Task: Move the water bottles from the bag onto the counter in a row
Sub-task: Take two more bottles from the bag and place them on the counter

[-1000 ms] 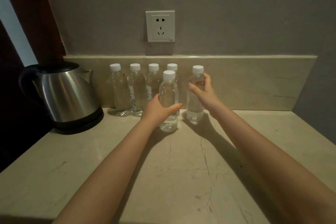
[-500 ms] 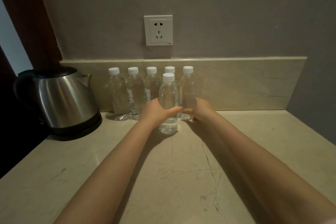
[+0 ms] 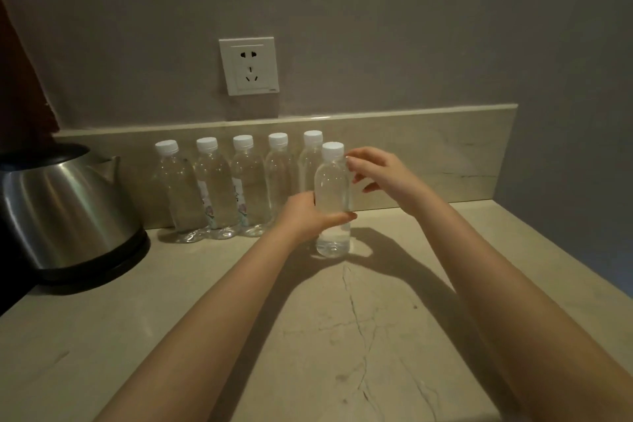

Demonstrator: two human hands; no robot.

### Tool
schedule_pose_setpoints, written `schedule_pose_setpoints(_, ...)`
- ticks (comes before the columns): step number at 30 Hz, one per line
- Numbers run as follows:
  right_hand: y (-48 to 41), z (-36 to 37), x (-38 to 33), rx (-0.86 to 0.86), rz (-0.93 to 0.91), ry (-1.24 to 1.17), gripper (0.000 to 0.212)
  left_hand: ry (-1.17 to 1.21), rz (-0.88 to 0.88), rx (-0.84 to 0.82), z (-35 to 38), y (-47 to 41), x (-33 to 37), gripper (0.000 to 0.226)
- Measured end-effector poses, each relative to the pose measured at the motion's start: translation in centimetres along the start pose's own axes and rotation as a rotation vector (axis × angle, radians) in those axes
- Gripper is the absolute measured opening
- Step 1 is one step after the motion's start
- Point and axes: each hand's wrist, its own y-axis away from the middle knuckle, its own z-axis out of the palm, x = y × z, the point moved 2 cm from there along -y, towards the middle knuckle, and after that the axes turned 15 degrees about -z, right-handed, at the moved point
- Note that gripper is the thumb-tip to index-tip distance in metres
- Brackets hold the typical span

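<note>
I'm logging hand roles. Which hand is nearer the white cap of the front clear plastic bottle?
Right. The right hand hovers beside the white cap, fingertips right next to it; the left hand grips the clear plastic bottle lower down, around its body.

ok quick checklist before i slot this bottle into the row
1. Left hand grips the held bottle round its middle: ok.
2. Held bottle upright, white cap on: ok.
3. Row of five bottles upright along the backsplash: ok.
4. Bare counter right of the end bottle: ok.
5. Right hand touching the held bottle's neck: cannot tell.
6. Bag with more bottles: not in view, cannot tell.
</note>
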Motion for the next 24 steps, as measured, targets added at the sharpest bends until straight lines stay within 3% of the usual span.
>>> schedule_pose_setpoints(7,-0.8,-2.0,0.7,-0.11,-0.017,0.28,0.036,-0.024,0.024,-0.076,2.6,-0.8,1.9,0.042)
schedule_pose_setpoints(14,-4.2,-0.7,2.5,0.018,0.055,0.375,0.059,0.01,0.169,0.319,-3.5,-1.0,2.9,0.032)
schedule_pose_setpoints(18,-4.4,0.7,3.9,0.066,0.029,0.516,0.065,0.02,0.153,0.359,-4.4,-1.6,2.8,0.023)
schedule_pose_setpoints(24,-2.7,0.7,5.6,0.147,0.063,0.283,0.068,0.061,0.071,0.326,-3.3,-1.2,1.8,0.017)
